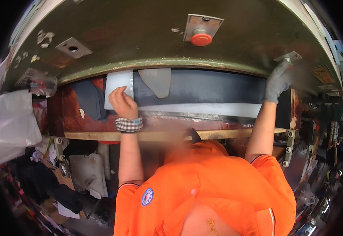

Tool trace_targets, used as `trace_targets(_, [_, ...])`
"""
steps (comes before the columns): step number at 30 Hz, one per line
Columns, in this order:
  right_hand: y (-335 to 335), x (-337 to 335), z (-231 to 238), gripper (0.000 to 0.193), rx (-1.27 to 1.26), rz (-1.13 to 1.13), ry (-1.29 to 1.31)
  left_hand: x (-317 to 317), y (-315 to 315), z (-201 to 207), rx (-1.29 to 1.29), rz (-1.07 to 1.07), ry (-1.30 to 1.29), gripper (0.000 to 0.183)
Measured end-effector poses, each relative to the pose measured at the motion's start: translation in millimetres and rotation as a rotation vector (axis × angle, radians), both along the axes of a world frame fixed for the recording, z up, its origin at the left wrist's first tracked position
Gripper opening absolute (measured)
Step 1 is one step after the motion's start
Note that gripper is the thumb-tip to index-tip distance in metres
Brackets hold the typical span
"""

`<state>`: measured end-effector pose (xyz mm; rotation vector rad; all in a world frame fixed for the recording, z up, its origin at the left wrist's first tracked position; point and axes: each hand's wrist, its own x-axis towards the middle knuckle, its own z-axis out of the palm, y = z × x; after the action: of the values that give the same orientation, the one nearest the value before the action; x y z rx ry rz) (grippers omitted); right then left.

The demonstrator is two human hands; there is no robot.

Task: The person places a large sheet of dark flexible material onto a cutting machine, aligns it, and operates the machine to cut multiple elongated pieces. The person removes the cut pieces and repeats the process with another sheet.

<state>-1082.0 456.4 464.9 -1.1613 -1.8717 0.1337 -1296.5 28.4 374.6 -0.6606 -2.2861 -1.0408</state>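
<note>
My left hand (124, 103) is bare, with a black-and-white checked band (128, 124) on the wrist. Its fingers are loosely bent and open over a white sheet (111, 84), holding nothing; whether they touch the sheet I cannot tell. On my right hand (277, 83) is a grey glove. One digit of it reaches up to a small push button (288, 59) on the machine's dark green front, while the other fingers are curled in. Beside the white sheet, a grey rounded piece (157, 82) lies on a long dark sheet (215, 87).
A red mushroom-shaped button (201, 38) juts from the green machine front (140, 27) above the bed. Dark rounded pieces (90, 100) are stacked at the left of the bed. A wooden strip (226, 135) edges the near side. Clear plastic sheeting (12, 122) hangs at far left.
</note>
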Motion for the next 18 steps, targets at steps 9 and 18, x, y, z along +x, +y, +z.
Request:
trace_targets(9, [13.9, -8.7, -22.0, 0.106, 0.058, 0.103, 0.097, 9.7, 20.3, -12.9, -0.151, -0.129, -0.154, 0.009])
trace_targets(18, [-143.2, 44.8, -74.4, 0.012, -0.055, 0.663, -0.034, 20.4, 11.7, -18.2, -0.204, -0.101, -0.245, 0.008])
